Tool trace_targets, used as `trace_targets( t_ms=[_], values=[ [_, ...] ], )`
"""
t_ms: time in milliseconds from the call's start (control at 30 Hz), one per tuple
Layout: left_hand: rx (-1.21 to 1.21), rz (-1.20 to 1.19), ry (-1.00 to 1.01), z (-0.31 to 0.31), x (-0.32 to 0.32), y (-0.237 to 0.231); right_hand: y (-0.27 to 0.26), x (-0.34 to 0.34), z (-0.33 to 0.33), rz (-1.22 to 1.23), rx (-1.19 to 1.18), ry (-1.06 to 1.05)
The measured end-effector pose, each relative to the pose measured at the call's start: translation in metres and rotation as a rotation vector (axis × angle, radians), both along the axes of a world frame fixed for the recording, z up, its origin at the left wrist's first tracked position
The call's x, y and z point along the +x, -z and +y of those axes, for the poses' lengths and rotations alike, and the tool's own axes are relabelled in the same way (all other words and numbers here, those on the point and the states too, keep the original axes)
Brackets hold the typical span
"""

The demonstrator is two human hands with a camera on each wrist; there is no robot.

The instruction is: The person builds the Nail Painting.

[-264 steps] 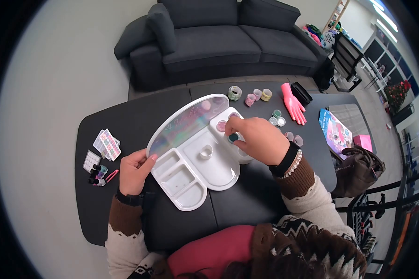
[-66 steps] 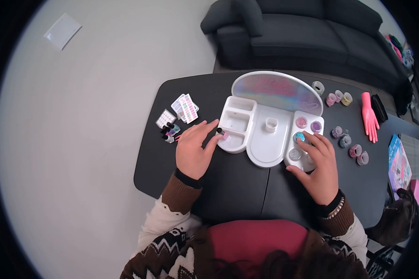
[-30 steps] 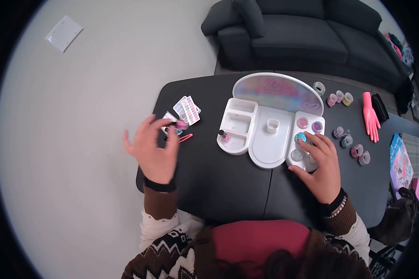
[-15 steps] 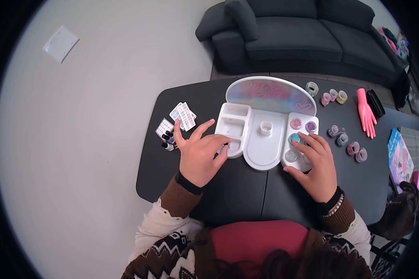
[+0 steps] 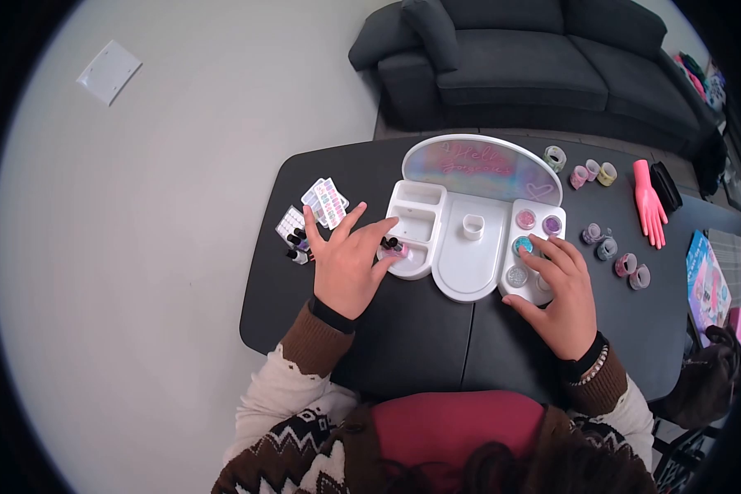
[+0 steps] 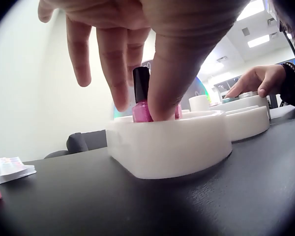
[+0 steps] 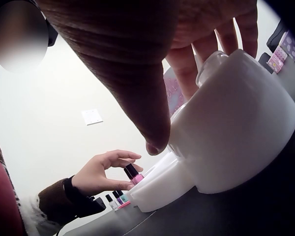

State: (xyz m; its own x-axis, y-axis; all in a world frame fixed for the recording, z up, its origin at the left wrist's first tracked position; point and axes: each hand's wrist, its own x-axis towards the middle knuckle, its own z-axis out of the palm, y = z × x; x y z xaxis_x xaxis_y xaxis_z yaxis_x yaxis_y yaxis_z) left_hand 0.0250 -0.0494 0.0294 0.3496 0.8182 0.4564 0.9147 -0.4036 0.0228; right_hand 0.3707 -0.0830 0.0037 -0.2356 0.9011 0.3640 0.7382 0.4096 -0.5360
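Two black-capped pink polish bottles (image 5: pixel 401 251) stand in the front compartment of the white organizer's (image 5: pixel 455 288) left section. Around them my left hand (image 5: pixel 343 267) is spread, thumb beside the bottles and fingers lifted. The left wrist view shows that thumb dipping inside the rim, next to a magenta bottle (image 6: pixel 142 111). My right hand (image 5: pixel 570 309) rests on the right section, fingertips by a turquoise glitter pot (image 5: pixel 522 244) and thumb at the front edge. It partly hides the pots there. From the right wrist, both bottles (image 7: pixel 136 178) show between the left thumb and fingers.
Sticker sheets (image 5: pixel 325 203), a white grid sheet (image 5: pixel 291 221) and several bottles (image 5: pixel 297 256) lie at the left. Tape rolls (image 5: pixel 607 174), small round containers (image 5: pixel 626 264), a pink model hand (image 5: pixel 650 206) and a dark case (image 5: pixel 665 187) are at the right.
The organizer was turned to face forward and more bottles came into its left section. My left hand carried a pink bottle from the left into the front compartment, then spread. My right hand stayed.
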Motion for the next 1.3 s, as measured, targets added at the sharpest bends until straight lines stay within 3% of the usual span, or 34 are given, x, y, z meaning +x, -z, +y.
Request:
trace_targets(
  t_ms=[267,400,433,500,733,900,933,1000,1100,1167,1300],
  values=[
    [0.023,-0.055,-0.144,-0.008,-0.022,-0.01,0.0,0.0,0.001,0.018,0.009,-0.016],
    [0.114,-0.026,-0.491,-0.009,-0.081,-0.008,0.001,0.0,0.001,0.015,0.005,0.001],
    [0.108,-0.024,-0.498,-0.011,-0.093,-0.005,0.0,-0.001,0.0,0.016,-0.006,0.005],
    [-0.074,0.137,-0.733,-0.012,-0.112,-0.001,0.001,-0.001,0.001,0.016,-0.001,-0.001],
    [-0.123,0.091,-0.803,0.001,-0.126,0.017,0.0,-0.001,0.002,0.003,-0.005,-0.001],
    [0.143,0.147,-0.852,-0.005,-0.117,-0.008,0.0,-0.001,0.002,0.001,0.0,0.001],
    [0.143,0.147,-0.847,-0.008,-0.108,-0.017,0.0,-0.001,0.001,0.0,-0.004,0.003],
    [0.397,0.091,-0.616,-0.017,-0.074,-0.038,0.001,-0.001,0.003,0.003,0.003,0.004],
    [0.328,0.045,-0.427,-0.034,-0.013,-0.06,0.001,-0.001,0.001,0.002,0.004,0.004],
    [0.127,-0.041,-0.172,-0.04,0.012,-0.06,0.001,-0.001,0.0,-0.001,0.003,0.007],
    [0.026,-0.07,-0.05,-0.028,0.031,-0.035,0.003,-0.001,0.001,0.004,0.012,0.0]
  ],
)
